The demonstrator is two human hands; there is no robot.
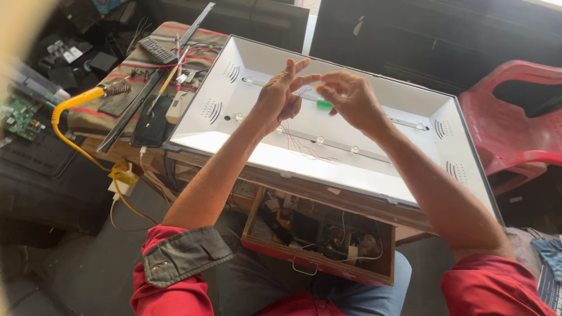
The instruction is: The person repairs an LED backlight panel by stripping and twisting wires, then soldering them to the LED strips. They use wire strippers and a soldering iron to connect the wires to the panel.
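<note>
Hovering together above the middle of a big white tray-like panel [410, 105], both hands raised off its surface. Left hand [281, 96] half open, forefinger and middle finger stretched toward the right, thumb and remaining fingers curling in, pinching thin reddish wires [301, 137] that are trailing down from the fingers onto the panel floor. Right hand [348, 96] loosely curled, fingertips bunching toward the left hand, nearly touching it; whether actually gripping the wire ends, cannot tell. Peeking out just below the right hand, a small green piece [324, 104], lying on or near the far strip; its exact contact with the fingers, hard to tell.

Running left to right across the panel floor, two slim metal strips carrying small round lenses [320, 140], the wires draping over the near strip. Panel resting on a wooden tabletop [351, 202], its dark frame overhanging toward the right.

Hanging open under the tabletop's near edge, a red-fronted wooden drawer [319, 240] stuffed with cables and small parts. On the far left, sitting on a striped cloth [140, 64], a soldering iron with a yellow cord [76, 102], a dark flat pouch [153, 120] and several long tools. Further left, a green circuit board [22, 117]. On the far right, a red plastic chair [515, 123]. Red sleeves showing at the near edge on both arms.
</note>
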